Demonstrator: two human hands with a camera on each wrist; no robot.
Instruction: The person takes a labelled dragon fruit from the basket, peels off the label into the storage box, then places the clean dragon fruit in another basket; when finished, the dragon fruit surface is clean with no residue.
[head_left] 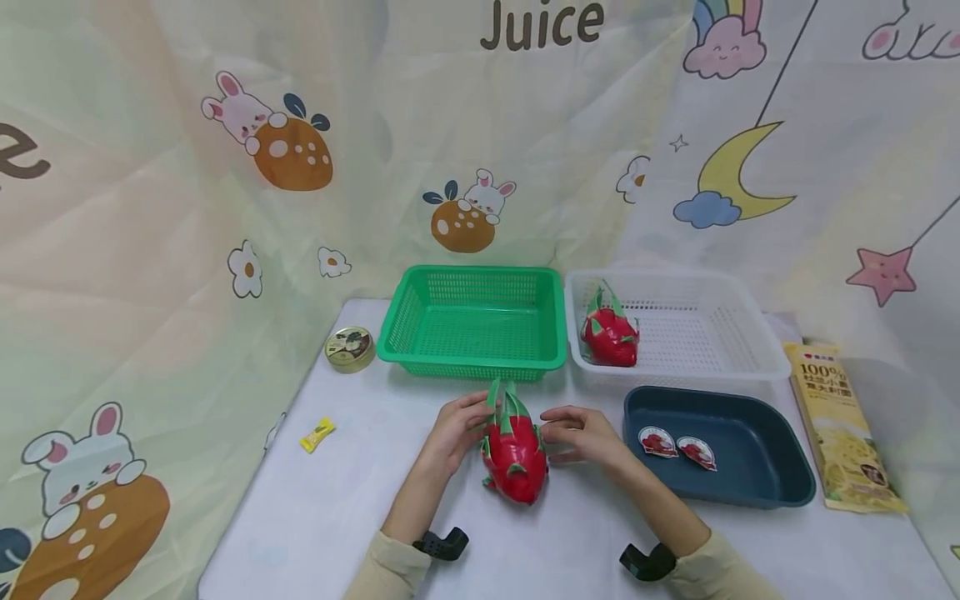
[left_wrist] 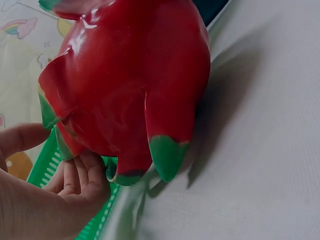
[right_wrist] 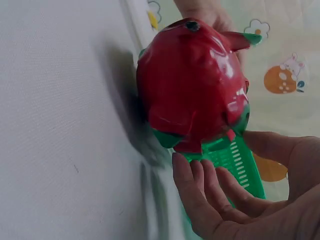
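A red dragon fruit (head_left: pixel 516 462) with green-tipped scales lies on the white table, its long green leaves toward the green basket. My left hand (head_left: pixel 459 425) is at its left side, fingers loosely bent beside the leaves. In the left wrist view, the thumb (left_wrist: pixel 25 139) comes right up to a green scale tip, and the other fingers reach behind the fruit. On the opposite side is my right hand (head_left: pixel 581 433), fingers spread and relaxed. The right wrist view has its thumb (right_wrist: pixel 270 145) and fingertips close against the leafy end of the fruit.
Behind stands a green basket (head_left: pixel 471 367), beside a white basket (head_left: pixel 750 333) holding another dragon fruit (head_left: pixel 611 337). A dark blue tray (head_left: pixel 735 492) with two round-edged stickers (head_left: pixel 658 442) is at right, next to a yellow packet (head_left: pixel 847 433). A round tin (head_left: pixel 349 348) and small yellow wrapper (head_left: pixel 318 435) lie left.
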